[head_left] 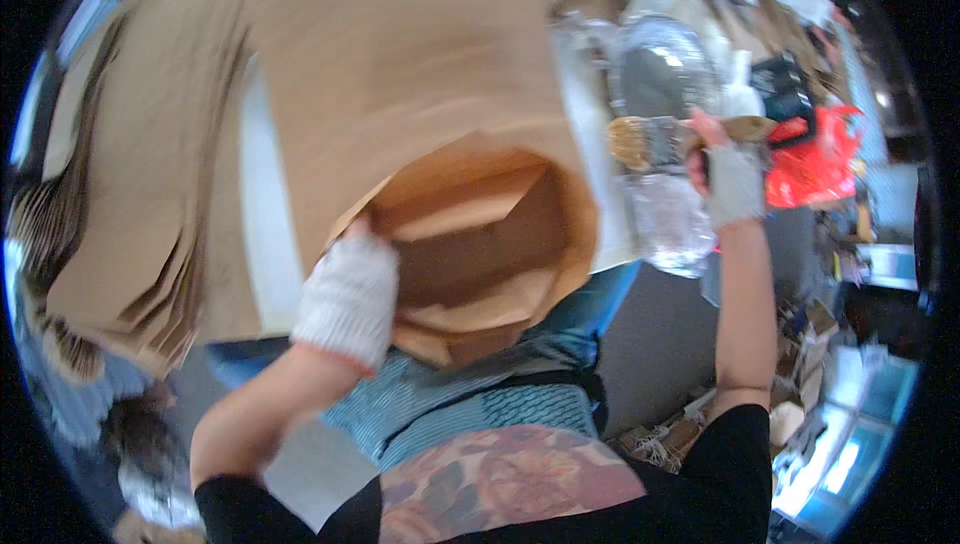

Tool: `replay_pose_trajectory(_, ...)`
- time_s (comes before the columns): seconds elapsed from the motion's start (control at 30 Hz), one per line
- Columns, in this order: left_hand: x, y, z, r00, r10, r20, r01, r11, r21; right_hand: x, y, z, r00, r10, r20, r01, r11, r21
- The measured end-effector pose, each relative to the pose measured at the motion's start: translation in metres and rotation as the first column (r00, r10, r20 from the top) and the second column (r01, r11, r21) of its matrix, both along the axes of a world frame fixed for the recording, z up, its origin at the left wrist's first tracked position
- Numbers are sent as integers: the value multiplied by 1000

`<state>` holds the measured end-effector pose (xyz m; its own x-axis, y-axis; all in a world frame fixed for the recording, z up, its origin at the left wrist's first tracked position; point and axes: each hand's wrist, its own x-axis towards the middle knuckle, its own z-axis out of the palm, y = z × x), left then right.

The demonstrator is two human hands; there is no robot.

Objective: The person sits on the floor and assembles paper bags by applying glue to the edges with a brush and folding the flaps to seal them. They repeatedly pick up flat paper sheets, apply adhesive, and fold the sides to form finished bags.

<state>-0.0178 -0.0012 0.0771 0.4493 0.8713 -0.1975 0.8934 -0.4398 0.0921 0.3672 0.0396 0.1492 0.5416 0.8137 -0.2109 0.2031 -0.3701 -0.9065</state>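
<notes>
A large brown paper bag [420, 54] lies on the table in front of me, its mouth toward my body and spread open so the folded inside shows. My left hand [350, 294], in a white knit glove with bare fingertips, grips the left edge of that mouth; some of its fingers are hidden by the paper. Off to the right, my right hand [728, 172], gloved the same way, is closed around a brush [632, 144] with tan bristles and a wrapped neck. The brush head points left, beside a round, shiny, silvery pan [662, 69].
Stacked flat brown paper bags [150, 164] fan out on the left. Crumpled clear plastic [672, 224], a red plastic bag [822, 159] and a black container [785, 89] crowd the right side. Scraps and cartons [800, 374] lie on the floor at lower right.
</notes>
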Motion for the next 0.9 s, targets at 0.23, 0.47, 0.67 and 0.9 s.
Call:
replay_pose_trajectory(0.23, -5, 23, -3, 990, 141, 12, -133, 952, -275, -157, -46, -14, 802, 525, -286, -566, 820, -84)
replay_pose_trajectory(0.47, -3, 27, -8, 979, 193, 67, -164, 938, -304, -185, -41, -70, 531, 842, 98, -836, 539, -100)
replay_pose_trajectory(0.67, -2, 29, 1, 980, 196, 13, -180, 922, -344, -136, -57, -42, 809, 586, 48, -584, 810, -54)
replay_pose_trajectory(0.9, 0, 28, -7, 984, 153, 88, -116, 938, -328, -86, -72, -52, 832, 481, 277, -485, 873, -60)
